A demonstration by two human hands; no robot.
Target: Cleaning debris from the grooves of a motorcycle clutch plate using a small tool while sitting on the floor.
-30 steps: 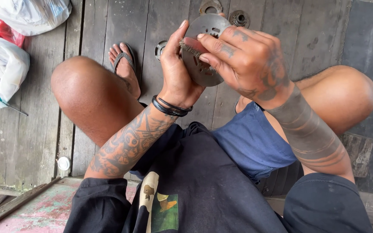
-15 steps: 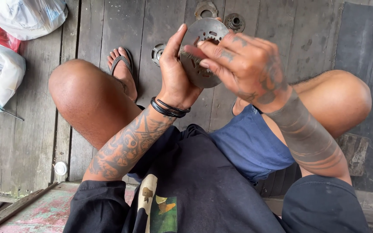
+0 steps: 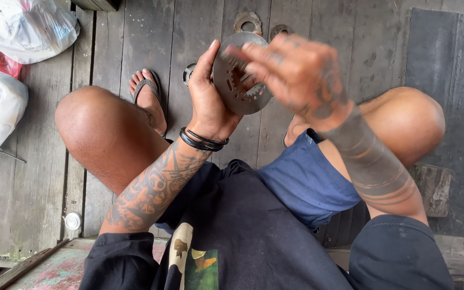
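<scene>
- Above the knees: left hand (image 3: pixel 210 102) grips round metal plate (image 3: pixel 241 75) by its edge; right hand (image 3: pixel 296 75), blurred, fingertips on its face; grip unclear
- Three ring parts (image 3: pixel 248 22) lie untouched on plank floor (image 3: pixel 146 37)

Grey metal disc (image 3: pixel 241 80), blue shorts (image 3: pixel 307 182)

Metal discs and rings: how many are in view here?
4. One toothed disc is held in the left hand, with the right hand over it. Two rings lie on the boards beyond; another shows behind the left hand. More may be hidden.
</scene>
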